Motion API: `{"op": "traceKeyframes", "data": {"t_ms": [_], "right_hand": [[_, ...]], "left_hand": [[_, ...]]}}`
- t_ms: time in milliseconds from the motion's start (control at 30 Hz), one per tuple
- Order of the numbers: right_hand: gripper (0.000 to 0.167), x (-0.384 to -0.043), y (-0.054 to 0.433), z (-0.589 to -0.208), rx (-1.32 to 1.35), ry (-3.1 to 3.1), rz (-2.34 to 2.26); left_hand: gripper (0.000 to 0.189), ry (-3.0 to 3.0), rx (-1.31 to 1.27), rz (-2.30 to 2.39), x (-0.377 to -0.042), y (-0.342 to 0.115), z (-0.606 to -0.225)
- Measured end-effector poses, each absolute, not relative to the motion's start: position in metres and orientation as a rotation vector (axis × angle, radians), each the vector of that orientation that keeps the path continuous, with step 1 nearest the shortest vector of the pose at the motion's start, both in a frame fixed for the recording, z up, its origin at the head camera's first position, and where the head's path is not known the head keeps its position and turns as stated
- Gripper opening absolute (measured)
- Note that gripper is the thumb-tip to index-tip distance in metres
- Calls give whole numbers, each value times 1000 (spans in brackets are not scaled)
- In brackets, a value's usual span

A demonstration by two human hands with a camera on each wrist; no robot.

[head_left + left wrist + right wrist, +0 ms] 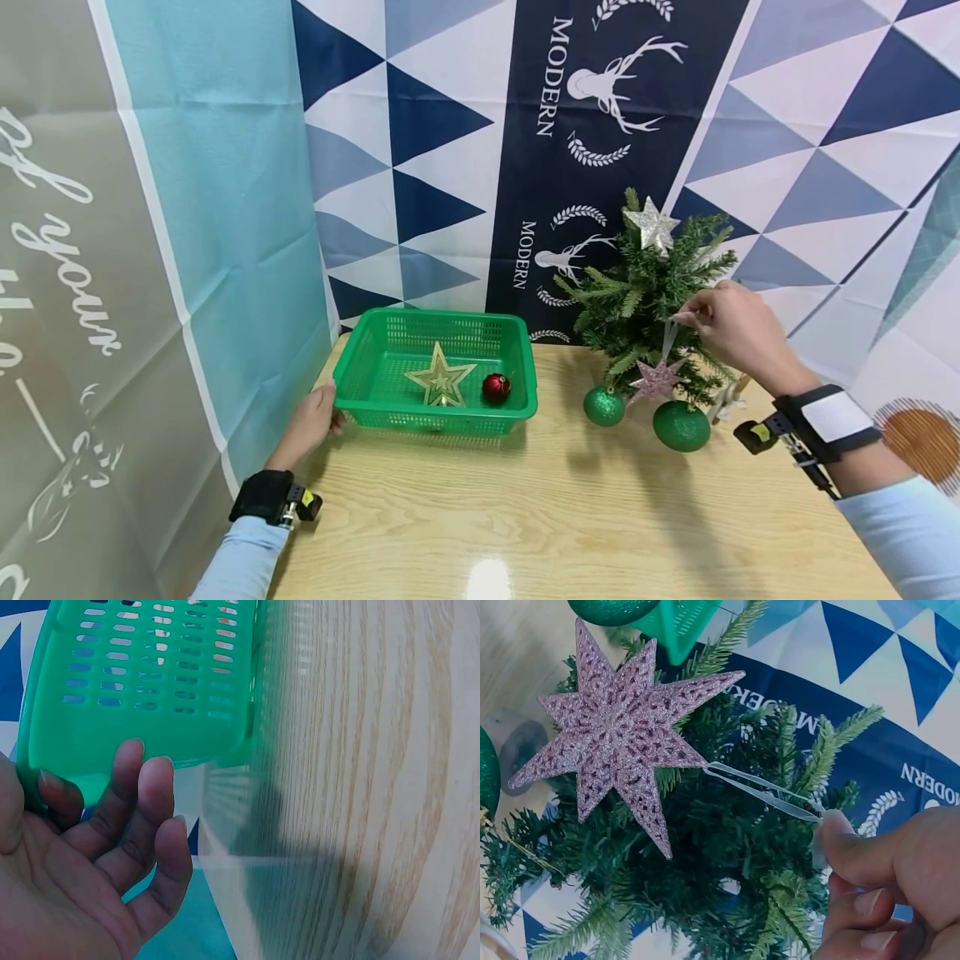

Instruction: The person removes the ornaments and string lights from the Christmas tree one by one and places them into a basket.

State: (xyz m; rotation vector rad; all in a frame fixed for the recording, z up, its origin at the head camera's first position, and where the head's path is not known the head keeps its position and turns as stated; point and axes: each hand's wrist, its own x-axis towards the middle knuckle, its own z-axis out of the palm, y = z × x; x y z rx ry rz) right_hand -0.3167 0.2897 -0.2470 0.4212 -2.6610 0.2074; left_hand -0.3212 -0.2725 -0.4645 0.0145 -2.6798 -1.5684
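Note:
My right hand [738,329] pinches the white ribbon loop [769,796] of a glittery pink star ornament [615,735]. In the head view the star hangs below the fingers, in front of a small green Christmas tree [637,292]. A silver star [652,225] and two green glitter balls [603,407] [681,426] are on the tree. At the left, my left hand [311,417] holds the near-left corner rim of a green plastic basket [142,735] between thumb and index finger; its other fingers are loosely bent below. Inside the basket are a gold star [440,379] and a red ball [496,387].
The basket and tree stand on a light wooden table [450,500], near its back edge. Patterned cloth [435,167] hangs behind them, and another cloth [217,208] hangs close beside my left arm. An orange round print [918,446] shows at the far right.

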Motion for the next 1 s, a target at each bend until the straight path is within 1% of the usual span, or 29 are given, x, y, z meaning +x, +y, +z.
{"op": "traceKeyframes", "data": {"t_ms": [300, 500, 800, 1000], "right_hand": [[15, -308, 292, -231, 363, -2663, 281], [13, -298, 289, -222, 357, -2644, 302], [17, -287, 280, -213, 384, -2638, 298], [24, -282, 272, -209, 371, -2658, 341]], "left_hand": [[58, -2684, 0, -1551, -321, -273, -465], [54, -2688, -8, -1555, -322, -275, -467], [52, -2686, -16, -1563, -321, -274, -464], [52, -2686, -15, -1556, -320, -274, -464]]}}
